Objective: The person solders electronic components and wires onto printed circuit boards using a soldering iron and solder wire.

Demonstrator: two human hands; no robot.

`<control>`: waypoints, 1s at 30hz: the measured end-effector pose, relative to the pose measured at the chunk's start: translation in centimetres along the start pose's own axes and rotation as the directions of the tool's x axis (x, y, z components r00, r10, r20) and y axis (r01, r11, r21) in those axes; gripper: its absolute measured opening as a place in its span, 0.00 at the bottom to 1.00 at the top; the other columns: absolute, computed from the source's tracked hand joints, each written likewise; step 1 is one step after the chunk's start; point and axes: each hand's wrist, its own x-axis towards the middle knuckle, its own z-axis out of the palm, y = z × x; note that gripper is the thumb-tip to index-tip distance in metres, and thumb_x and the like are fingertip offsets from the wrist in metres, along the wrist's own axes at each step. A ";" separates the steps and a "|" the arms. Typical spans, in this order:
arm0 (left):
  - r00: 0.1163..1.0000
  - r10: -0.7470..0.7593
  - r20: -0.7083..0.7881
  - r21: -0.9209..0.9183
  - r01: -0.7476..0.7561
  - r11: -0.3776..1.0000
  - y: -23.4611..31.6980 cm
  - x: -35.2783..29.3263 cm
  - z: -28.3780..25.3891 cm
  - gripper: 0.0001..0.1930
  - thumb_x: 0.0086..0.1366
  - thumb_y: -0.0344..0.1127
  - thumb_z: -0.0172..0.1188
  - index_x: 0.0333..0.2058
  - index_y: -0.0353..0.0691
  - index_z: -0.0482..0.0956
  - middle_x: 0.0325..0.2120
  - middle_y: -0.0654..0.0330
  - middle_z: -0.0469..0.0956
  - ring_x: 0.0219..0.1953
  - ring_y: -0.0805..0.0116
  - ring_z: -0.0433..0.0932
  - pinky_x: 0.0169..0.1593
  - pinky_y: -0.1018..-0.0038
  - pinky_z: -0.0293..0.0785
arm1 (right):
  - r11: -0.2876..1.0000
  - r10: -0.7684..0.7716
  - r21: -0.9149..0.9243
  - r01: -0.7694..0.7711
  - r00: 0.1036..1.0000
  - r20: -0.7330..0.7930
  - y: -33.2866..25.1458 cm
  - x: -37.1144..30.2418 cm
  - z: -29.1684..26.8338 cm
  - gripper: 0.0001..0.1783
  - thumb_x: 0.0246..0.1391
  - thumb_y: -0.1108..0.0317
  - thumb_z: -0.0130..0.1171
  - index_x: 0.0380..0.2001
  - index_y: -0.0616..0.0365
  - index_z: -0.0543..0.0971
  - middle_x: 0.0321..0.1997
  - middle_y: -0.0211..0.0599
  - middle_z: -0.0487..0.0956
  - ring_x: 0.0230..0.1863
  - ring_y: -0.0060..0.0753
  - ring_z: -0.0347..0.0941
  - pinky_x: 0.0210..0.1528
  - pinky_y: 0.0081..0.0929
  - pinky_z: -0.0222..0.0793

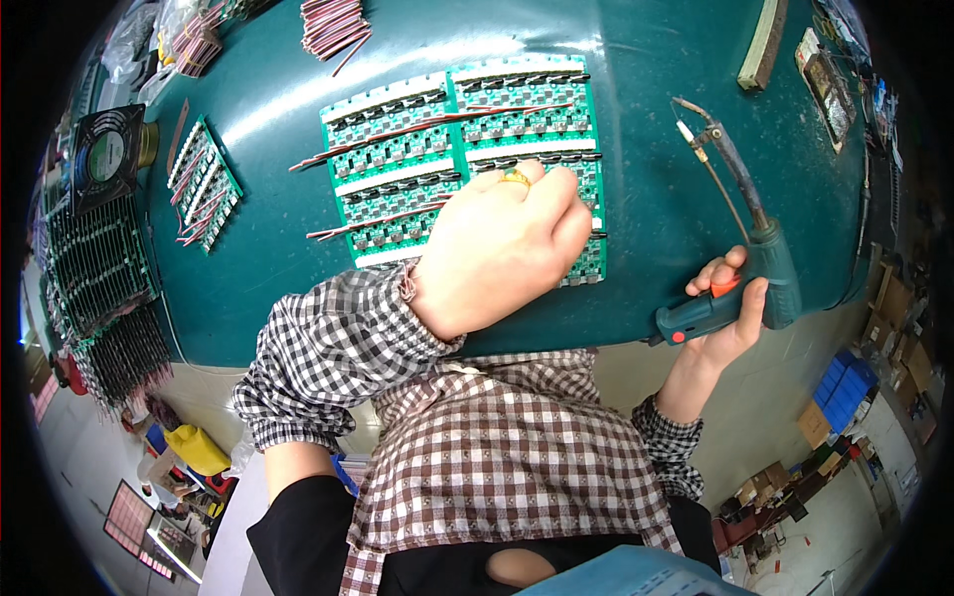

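Observation:
Two green circuit-board panels [527, 124] lie side by side on the green table, with rows of small parts and white strips. Thin red and black wires [397, 131] stretch across them. My left hand [502, 243] reaches over the lower middle of the panels, its fingers curled down and closed. Its fingertips are hidden, so whatever they pinch cannot be made out. To the right of the panels, my right hand [730, 323] is wrapped around the handle of a green soldering gun [778, 268]. A finger is at its red trigger, and the gun's bent metal tip points up and away from me.
A smaller board with wires [207, 187] lies left of the panels. Wire bundles [334, 28] rest at the far edge. A square black fan-like unit [107, 159] and stacked boards [99, 268] line the left side. A bar [763, 45] and a metal tray [827, 91] sit far right.

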 end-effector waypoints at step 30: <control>0.878 -0.478 -0.039 -0.383 0.428 0.818 0.0 0.9 2.4 0.05 0.50 0.27 0.63 0.26 0.40 0.75 0.23 0.58 0.74 0.23 0.61 0.76 0.26 0.68 0.72 | 0.950 0.028 -0.307 -0.051 0.996 -0.079 -4.6 -5.1 1.2 0.27 0.58 0.53 0.59 0.47 0.70 0.70 0.33 0.40 0.74 0.34 0.34 0.76 0.31 0.29 0.80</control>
